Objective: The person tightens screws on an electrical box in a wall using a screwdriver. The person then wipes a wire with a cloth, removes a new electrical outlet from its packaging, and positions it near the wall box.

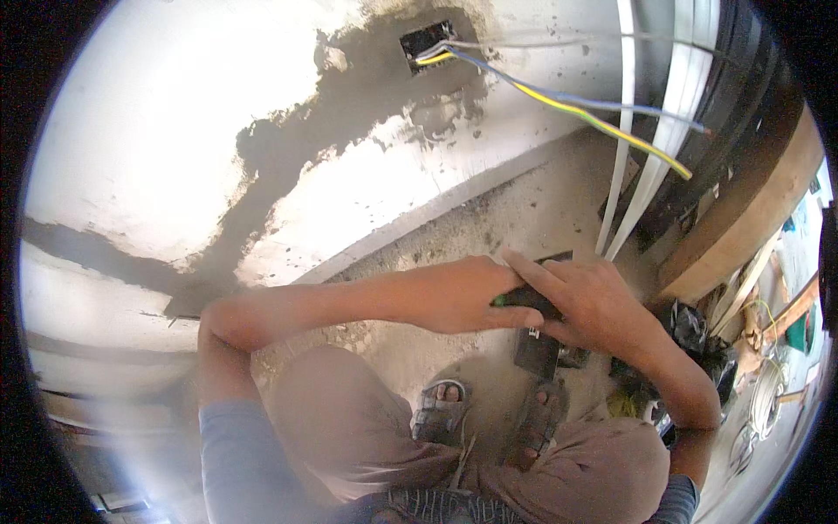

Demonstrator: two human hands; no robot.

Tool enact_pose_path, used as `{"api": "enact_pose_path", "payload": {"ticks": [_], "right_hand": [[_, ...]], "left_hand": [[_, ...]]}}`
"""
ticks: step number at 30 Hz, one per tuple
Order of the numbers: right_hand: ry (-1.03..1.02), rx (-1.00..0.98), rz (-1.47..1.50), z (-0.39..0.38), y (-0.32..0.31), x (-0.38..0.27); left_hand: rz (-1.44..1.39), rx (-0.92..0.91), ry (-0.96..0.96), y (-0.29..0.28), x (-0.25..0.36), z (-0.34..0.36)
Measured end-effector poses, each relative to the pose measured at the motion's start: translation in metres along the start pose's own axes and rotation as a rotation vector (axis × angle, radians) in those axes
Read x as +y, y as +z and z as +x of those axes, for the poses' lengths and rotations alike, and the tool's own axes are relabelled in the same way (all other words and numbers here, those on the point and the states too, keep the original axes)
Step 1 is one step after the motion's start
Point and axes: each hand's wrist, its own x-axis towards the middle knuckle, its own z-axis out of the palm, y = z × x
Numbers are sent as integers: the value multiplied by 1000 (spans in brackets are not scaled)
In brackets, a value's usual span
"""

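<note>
Wall (157, 113) is seen at ten o'clock, wires (615, 130) at one. Between three and four, left hand (484, 295) and right hand (595, 293) are closed narrowly around a dark object (539, 299), held between them.

Head camera here, left of side-by-side pair, riding on wearer's head and staring down! Wide fisheye, straight edges bowing toward dark round rim. Left hand (489, 299) and right hand (595, 301) sit near lens, between three and four o'clock. Trousered knees (572, 467) loom around six, wall (157, 157) sweeps nine to twelve, coiled cable (766, 403) well back toward four.
</note>
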Motion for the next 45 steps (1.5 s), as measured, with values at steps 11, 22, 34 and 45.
{"api": "enact_pose_path", "payload": {"ticks": [11,22,34,45], "right_hand": [[409,241,496,-92,-74,28],[474,442,1006,-29,-13,-83],[420,614,1842,83,-26,-61],[400,587,1813,97,-22,-39]], "left_hand": [[-586,760,-307,-73,-22,-78],[-1205,1241,-202,-22,-32,-16],[-1385,1120,94,-81,-62,16],[-1376,1169,7,-93,-72,24]]}}
